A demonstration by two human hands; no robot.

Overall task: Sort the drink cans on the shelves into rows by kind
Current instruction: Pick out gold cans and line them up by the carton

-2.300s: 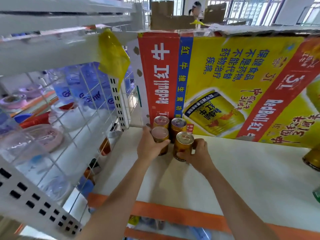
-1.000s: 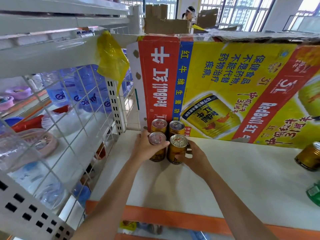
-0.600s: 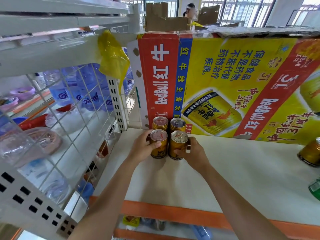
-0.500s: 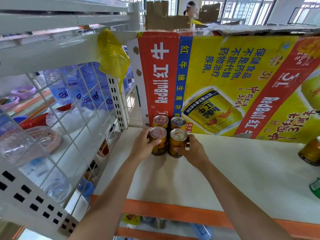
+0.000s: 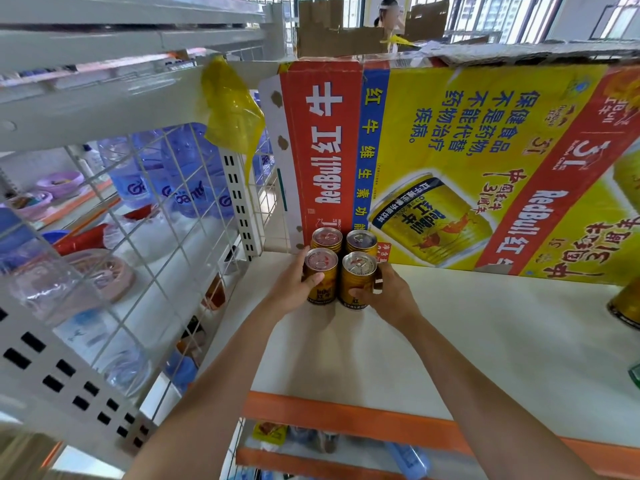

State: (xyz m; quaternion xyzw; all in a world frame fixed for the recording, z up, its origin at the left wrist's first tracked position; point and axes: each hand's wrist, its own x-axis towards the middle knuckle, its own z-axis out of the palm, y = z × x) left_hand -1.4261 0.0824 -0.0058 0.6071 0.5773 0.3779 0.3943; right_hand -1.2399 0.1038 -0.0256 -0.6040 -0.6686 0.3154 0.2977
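Fig.: L hand point(image 5: 291, 289) wraps the front-left gold Red Bull can point(image 5: 320, 277); R hand point(image 5: 389, 294) wraps the front-right can point(image 5: 358, 280). Both stand upright on the white shelf point(image 5: 485, 341), pressed against two rear cans point(image 5: 343, 240), prob. to square a same-kind block w/ the Red Bull carton point(image 5: 450, 161) behind.

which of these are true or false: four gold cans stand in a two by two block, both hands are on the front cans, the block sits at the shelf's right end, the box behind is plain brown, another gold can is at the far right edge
1. Four gold cans stand in a two by two block. True: front left can, front right can, back left can, back right can.
2. Both hands are on the front cans. True: left hand, right hand.
3. The block sits at the shelf's right end. False: it is at the left end of the shelf.
4. The box behind is plain brown. False: the box is printed yellow, red and blue.
5. Another gold can is at the far right edge. True: edge can.
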